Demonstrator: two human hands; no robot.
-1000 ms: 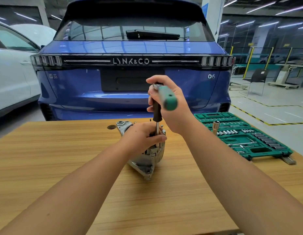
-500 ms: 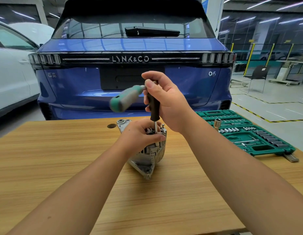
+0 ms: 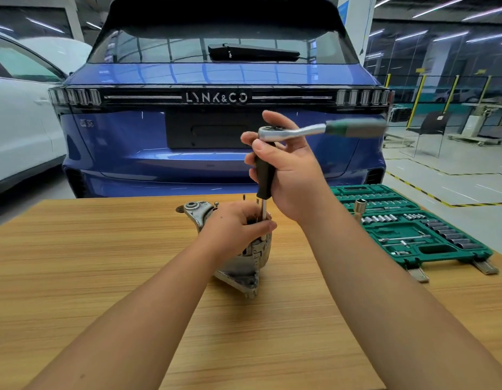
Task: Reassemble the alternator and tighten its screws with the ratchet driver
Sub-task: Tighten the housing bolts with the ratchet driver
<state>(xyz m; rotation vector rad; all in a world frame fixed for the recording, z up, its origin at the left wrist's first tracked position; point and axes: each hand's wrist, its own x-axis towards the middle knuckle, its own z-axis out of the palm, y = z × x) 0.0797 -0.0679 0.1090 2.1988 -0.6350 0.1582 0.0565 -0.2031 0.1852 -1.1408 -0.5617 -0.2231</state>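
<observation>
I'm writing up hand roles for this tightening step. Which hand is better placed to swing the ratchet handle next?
The right hand. It already grips the black shaft of the ratchet driver just under the head, with the green handle sticking out to its side. The left hand grips the alternator, steadying it on the table.

The ratchet driver (image 3: 275, 164) handle blurs toward three o'clock; the left hand (image 3: 235, 226) hides its tip and the alternator (image 3: 238, 266) top.

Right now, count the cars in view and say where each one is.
2. The blue car stands straight ahead behind the table; the white car is at the left edge, partly cut off. Others may be hidden.
</observation>
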